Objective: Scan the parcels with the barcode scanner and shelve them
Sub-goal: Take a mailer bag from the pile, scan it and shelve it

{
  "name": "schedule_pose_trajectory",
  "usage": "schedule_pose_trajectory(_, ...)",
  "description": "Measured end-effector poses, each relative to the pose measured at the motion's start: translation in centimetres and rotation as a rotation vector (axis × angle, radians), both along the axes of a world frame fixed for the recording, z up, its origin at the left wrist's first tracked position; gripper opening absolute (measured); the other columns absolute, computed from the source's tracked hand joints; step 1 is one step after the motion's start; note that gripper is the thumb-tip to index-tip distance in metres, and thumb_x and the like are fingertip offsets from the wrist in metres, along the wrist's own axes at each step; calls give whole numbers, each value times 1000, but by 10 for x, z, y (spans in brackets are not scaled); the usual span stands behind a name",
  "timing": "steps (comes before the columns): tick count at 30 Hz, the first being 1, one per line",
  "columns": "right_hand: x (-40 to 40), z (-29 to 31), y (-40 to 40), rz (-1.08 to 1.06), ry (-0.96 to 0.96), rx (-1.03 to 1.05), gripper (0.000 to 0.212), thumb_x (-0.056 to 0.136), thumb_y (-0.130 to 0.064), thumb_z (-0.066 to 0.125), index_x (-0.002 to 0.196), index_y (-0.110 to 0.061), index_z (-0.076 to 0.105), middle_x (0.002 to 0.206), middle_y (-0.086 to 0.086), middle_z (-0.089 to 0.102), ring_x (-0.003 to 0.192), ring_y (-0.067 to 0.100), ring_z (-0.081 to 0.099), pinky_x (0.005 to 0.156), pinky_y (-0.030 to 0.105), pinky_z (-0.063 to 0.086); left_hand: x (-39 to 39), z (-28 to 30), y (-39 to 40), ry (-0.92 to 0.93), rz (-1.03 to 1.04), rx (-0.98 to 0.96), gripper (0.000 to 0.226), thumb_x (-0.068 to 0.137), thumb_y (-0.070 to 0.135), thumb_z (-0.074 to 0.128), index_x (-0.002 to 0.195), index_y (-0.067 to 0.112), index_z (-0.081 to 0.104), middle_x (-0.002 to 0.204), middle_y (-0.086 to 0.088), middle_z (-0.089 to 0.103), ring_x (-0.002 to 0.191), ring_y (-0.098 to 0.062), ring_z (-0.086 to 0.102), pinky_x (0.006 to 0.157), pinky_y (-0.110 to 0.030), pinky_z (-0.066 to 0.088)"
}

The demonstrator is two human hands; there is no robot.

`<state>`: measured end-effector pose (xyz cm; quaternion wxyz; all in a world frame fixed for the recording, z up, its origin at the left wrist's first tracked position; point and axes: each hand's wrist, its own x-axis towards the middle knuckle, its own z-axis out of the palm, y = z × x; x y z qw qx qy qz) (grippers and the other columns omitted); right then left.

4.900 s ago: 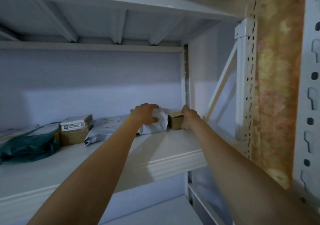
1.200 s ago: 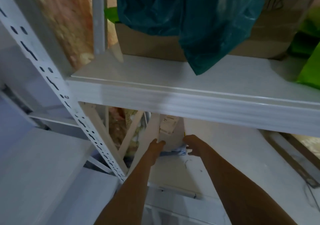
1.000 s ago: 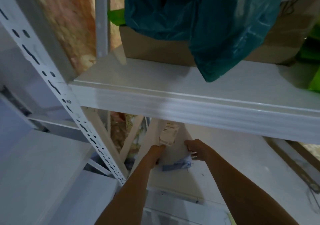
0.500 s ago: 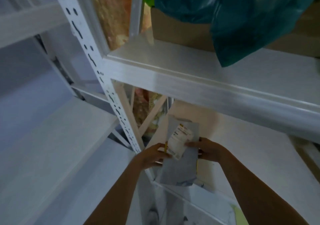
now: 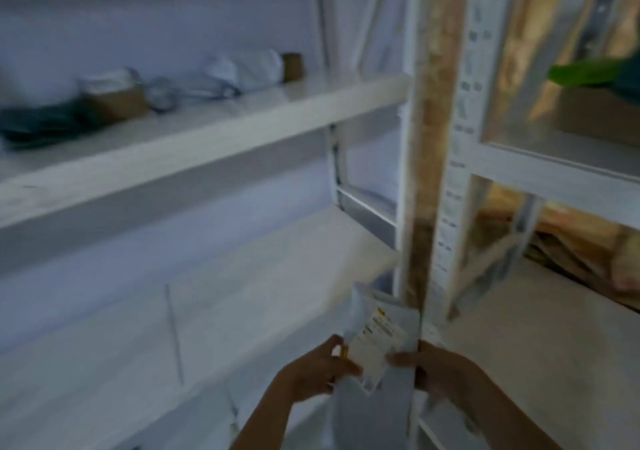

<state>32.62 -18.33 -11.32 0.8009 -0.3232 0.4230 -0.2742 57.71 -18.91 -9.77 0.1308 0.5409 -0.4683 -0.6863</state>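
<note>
Parcel [image 5: 377, 342]: flat grey mailer with a white label facing the camera, held upright low in the frame, in front of the white shelving upright [image 5: 420, 172]. Left hand [image 5: 318, 370] pinches its left edge, fingers curled round it; something small and yellow shows at the fingertips, too blurred to identify. Right hand [image 5: 433, 368] grips the right edge, thumb across the front. Picture blurred throughout. Upper shelf [image 5: 207, 130] at left carries a row of goods: dark green bag [image 5: 41, 123], brown box [image 5: 116, 97], grey mailer [image 5: 183, 91], white bundle [image 5: 246, 68], small brown box [image 5: 292, 66]. Lower shelf [image 5: 242, 276] lies behind the parcel. Right bay: cardboard box [image 5: 599, 113] and a green item [image 5: 585, 73].
</note>
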Motion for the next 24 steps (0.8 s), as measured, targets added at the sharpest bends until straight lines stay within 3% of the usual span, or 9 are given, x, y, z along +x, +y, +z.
schedule_pose_trajectory(4, 140, 34, -14, 80, 64, -153, 87, 62, -24, 95, 137, -12, 53, 130, 15, 65, 122, 38, 59, 108, 58, 41, 130, 34, 42, 83, 322, -128, 45, 74, 18, 80, 111, 16, 55, 106, -11, 71, 90, -23, 67, 69, -30, 50)
schedule_pose_trajectory(8, 289, 64, -2, 200, 47, -253, 68, 79, -36, 82, 136, -14, 54, 130, 12, 65, 120, 34, 62, 110, 54, 41, 254, 59, 94, 170, 644, -276, 45, 76, 13, 79, 116, 12, 57, 111, -15, 71, 100, -30, 68, 79, -40, 52)
schedule_pose_trajectory(11, 384, 82, 21, 290, 38, -287, 60, 80, -30, 80, 132, -8, 59, 125, 14, 68, 117, 34, 64, 109, 55, 42, 332, 70, 135, 205, 813, -345, 46, 79, 13, 77, 121, 10, 57, 113, -17, 70, 102, -33, 66, 85, -44, 50)
schedule_pose_trajectory(15, 479, 104, 49, 331, 54, -354, 39, 88, -20, 72, 124, -6, 65, 117, 13, 72, 110, 32, 68, 105, 53, 45, 408, 83, 179, 202, 937, -386, 35, 85, 16, 72, 119, 16, 61, 108, -9, 73, 102, -29, 69, 79, -39, 55)
schedule_pose_trajectory(24, 622, 96, 57, 433, 82, -415, 48, 79, -28, 81, 122, -11, 66, 114, 8, 74, 106, 28, 70, 101, 50, 50, 533, 71, 214, 106, 1111, -486, 31, 88, 19, 68, 119, 18, 63, 102, -8, 75, 95, -26, 71, 73, -33, 57)
